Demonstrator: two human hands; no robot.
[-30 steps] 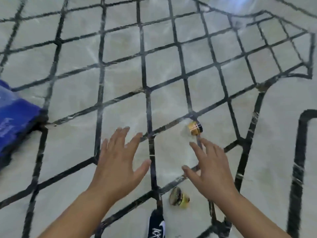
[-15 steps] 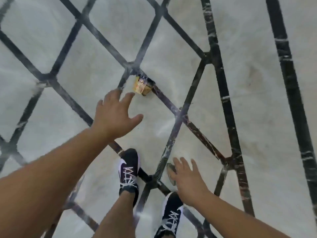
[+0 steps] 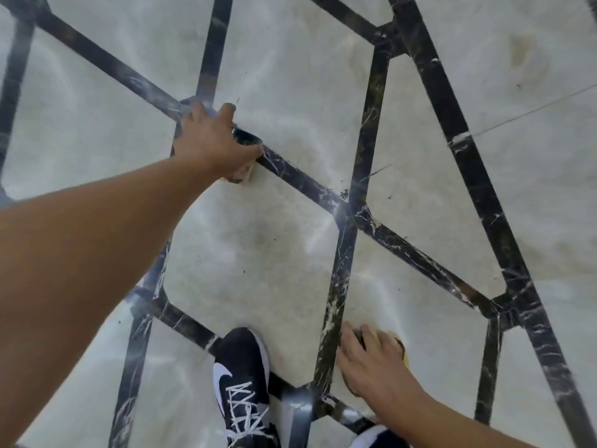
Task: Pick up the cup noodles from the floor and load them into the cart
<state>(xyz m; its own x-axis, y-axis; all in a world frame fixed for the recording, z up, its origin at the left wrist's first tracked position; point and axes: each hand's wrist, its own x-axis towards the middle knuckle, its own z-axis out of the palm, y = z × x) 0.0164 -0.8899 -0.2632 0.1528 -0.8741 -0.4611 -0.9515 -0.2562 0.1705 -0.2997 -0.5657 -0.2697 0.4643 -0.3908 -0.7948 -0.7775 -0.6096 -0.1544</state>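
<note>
Both hands have dropped onto the cups since half a second back: then the left was short of the far cup with fingers spread, and the right only touched the near one.

Head view, only one. Left hand [image 3: 214,137] sits upper centre-left of the frame, arm running in from the left edge. Its grip is clamped on the far cup noodle [image 3: 245,147], fingers curled over the top, thumb down at the lower side. Cup mostly hidden; only a dark rim to the right of the hand and a pale bit under the thumb show. It lies on a dark stripe of the floor [image 3: 290,253]. Cannot tell if it has left the floor.

Right hand [image 3: 371,360] is at lower right-centre, forearm coming in from the bottom right corner. Its grip is closed over the near cup noodle [image 3: 402,349], fingers wrapped on it, a yellow edge and dark rim peeking out at the hand's right side. This cup sits on a pale tile just right of a dark stripe.

Floor is pale marble with a black stripe lattice. Black shoe [image 3: 242,379] with white laces at bottom centre, between the two arms and left of the right hand. Second shoe [image 3: 374,438] barely visible at the bottom edge.
</note>
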